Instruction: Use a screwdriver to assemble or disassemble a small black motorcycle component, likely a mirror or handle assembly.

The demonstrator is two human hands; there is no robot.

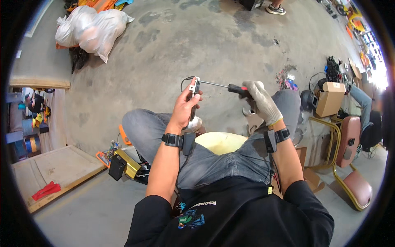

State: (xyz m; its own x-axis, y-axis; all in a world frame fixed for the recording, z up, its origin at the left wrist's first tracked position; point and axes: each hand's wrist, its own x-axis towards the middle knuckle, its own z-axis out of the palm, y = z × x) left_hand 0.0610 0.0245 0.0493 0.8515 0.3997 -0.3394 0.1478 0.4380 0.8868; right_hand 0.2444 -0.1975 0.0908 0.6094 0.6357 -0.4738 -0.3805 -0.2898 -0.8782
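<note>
My bare left hand is closed around a small dark and silver metal part, held upright above my lap. A thin black cable loops out from the part's upper left side. In my right hand, which wears a whitish work glove, is a screwdriver with a black and red handle. Its long shaft points left, and the tip meets or nearly meets the upper end of the metal part; contact is too small to tell.
White stuffed bags lie at the far left. A wooden panel with a red cloth is at the left, near a gold and black device. Cardboard box and gold-framed chair stand right. Another person's shoe shows far off.
</note>
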